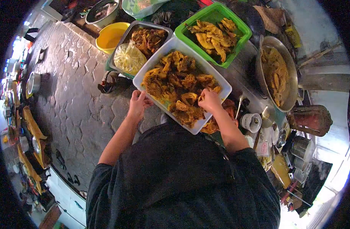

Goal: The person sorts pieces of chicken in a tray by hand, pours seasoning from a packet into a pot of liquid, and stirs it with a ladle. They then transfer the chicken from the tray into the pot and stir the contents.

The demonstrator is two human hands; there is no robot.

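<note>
A white plastic tub [220,81] full of yellow-brown cooked chicken pieces [179,76] sits tilted in front of me. My right hand [210,100] reaches over its right side, fingers pinched on a piece of chicken [201,102] among the others; the fingertips are partly hidden. Beside the tub's near left edge is my left hand [138,105], its fingers loosely bent and apart. Whether it touches the rim is hard to make out. Behind the tub stands a green basin [179,32] with more chicken, and a metal tray [165,29] with darker pieces and a tied plastic bag [129,59].
A large pan [262,76] of yellow chicken stands at the right. Cups, utensils and a white tin [251,122] crowd the area by my right arm. A yellow bucket [108,38] and a pot [102,17] are at the back left. Stone paving [79,84] covers the left.
</note>
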